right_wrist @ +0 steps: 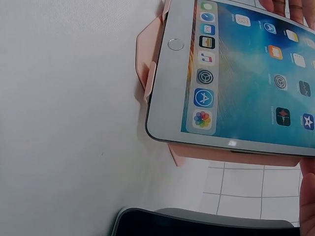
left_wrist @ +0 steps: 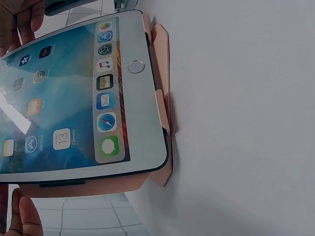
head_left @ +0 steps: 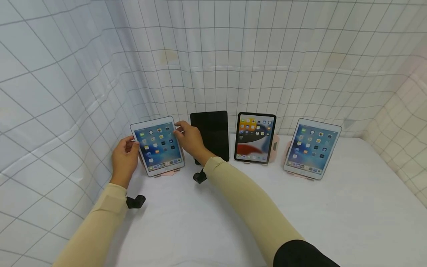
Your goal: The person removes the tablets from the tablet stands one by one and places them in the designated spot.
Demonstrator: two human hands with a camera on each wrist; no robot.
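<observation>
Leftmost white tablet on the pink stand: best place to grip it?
Grip the white tablet by its two long side edges, one hand from each side, as the left hand and right hand do. It leans back on the pink stand, leaving both edges free.

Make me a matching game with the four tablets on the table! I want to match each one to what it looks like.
Things:
1. far-left tablet
2. second tablet
3. third tablet
4. far-right tablet

Descriptions:
A. black frame, orange and red picture
B. white frame, no hand on it
C. screen dark
D. both hands hold it

Pairs: 1-D, 2-C, 3-A, 4-B
</observation>
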